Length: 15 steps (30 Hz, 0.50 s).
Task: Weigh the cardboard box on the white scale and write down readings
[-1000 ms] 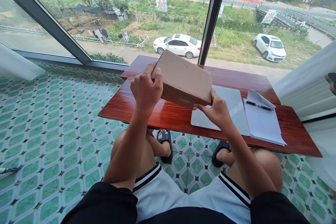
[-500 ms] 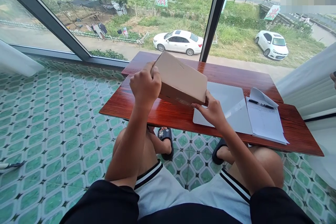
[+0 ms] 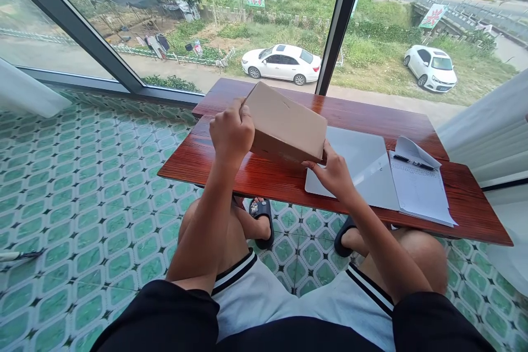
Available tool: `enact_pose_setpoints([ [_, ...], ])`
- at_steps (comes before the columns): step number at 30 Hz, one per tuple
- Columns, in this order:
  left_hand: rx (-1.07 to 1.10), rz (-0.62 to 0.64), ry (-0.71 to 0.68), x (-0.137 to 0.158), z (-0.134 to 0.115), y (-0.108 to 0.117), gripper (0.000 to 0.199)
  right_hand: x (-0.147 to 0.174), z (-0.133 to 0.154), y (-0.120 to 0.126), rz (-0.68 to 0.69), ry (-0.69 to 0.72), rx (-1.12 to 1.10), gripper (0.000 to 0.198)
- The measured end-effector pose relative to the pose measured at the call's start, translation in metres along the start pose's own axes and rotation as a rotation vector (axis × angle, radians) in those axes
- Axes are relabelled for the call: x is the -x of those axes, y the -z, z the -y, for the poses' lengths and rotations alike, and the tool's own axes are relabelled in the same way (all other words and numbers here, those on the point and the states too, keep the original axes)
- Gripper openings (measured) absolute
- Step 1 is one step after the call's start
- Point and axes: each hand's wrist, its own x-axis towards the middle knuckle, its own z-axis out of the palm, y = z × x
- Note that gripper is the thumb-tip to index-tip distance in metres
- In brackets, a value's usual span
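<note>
A brown cardboard box (image 3: 289,121) is held tilted above the red-brown wooden table (image 3: 185,159), its right end lower than its left. My left hand (image 3: 233,131) grips the box's left end, fingers wrapped over the far side and thumb on top. At the lower right corner, my right hand (image 3: 331,168) pinches the box, with the thumb underneath along the near edge. Behind the right hand lies a closed silver laptop (image 3: 367,176), partly covered by the box and that hand. What the box contains is hidden.
Right of the laptop is a notepad (image 3: 421,190) with its top page curled and a black pen (image 3: 414,162) across it. A second wooden tabletop (image 3: 371,107) adjoins behind. Large window panes stand beyond, and a white curtain (image 3: 490,137) hangs at the right.
The box and both hands keep nearly the same pose. The whole view has shifted very slightly.
</note>
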Motion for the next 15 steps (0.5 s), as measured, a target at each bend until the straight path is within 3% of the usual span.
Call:
enact_pose_setpoints([
  [6, -0.033, 0.013, -0.009, -0.004, 0.005, -0.002, 0.045, 0.0, 0.001, -0.003, -0.028, -0.014, 0.05, 0.077],
  [15, -0.213, 0.087, 0.004, -0.011, 0.012, 0.0, 0.049, 0.001, 0.001, -0.007, 0.047, 0.025, -0.119, 0.081],
])
